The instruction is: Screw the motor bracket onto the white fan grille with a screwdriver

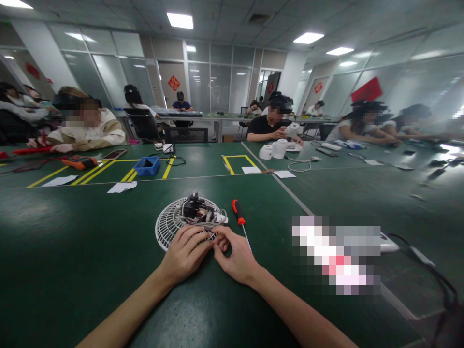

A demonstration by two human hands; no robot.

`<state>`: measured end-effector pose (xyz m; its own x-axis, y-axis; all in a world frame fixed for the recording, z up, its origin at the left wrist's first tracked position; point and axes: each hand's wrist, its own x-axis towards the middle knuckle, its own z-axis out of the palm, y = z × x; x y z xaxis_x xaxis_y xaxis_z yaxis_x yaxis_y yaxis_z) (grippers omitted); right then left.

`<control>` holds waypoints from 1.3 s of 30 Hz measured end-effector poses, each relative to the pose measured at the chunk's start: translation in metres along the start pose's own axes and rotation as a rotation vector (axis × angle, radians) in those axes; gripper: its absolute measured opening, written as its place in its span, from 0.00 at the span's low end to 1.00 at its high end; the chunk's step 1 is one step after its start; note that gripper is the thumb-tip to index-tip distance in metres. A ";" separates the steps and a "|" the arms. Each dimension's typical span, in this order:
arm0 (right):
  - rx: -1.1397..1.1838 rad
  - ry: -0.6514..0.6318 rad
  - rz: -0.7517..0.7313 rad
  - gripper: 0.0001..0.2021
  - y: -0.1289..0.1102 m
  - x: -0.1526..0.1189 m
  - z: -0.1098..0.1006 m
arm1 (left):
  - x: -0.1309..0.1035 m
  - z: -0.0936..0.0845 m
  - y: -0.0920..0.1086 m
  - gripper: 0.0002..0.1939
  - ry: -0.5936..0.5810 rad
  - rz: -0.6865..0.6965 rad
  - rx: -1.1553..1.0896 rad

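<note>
A round white fan grille [166, 225] lies on the green table in front of me. On it sits a dark motor assembly [197, 209] with pale wires around it. My left hand [188, 253] is closed over the near rim of the grille, its fingers curled and pressed together. My right hand [235, 255] meets it at the same rim, thumb and fingers bent into a pinch; whatever lies between the fingertips is hidden. Just beyond the right hand rests a red and black screwdriver [238, 212], its shaft toward me.
At right a blurred-out patch [333, 253] covers an object with a dark cable [416, 249]. Farther off stand a blue bin [147, 166], paper slips [122, 187], an orange meter [79, 162] and white round parts [279, 148]. Several people work around the tables.
</note>
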<state>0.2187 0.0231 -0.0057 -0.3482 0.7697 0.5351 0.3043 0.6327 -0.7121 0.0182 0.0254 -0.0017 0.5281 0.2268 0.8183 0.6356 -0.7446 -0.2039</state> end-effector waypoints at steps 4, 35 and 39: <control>-0.075 0.054 -0.019 0.16 -0.004 0.005 -0.007 | 0.001 0.001 0.001 0.06 -0.001 -0.027 -0.006; -0.594 -0.029 0.588 0.11 0.011 0.026 -0.051 | 0.000 -0.002 0.002 0.04 -0.025 -0.059 -0.080; -0.613 -0.006 0.549 0.10 0.018 0.025 -0.048 | 0.000 -0.001 0.002 0.04 -0.015 -0.055 -0.079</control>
<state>0.2585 0.0575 0.0166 -0.0129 0.9836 0.1797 0.8624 0.1019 -0.4959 0.0185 0.0233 -0.0012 0.5023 0.2779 0.8188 0.6182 -0.7775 -0.1154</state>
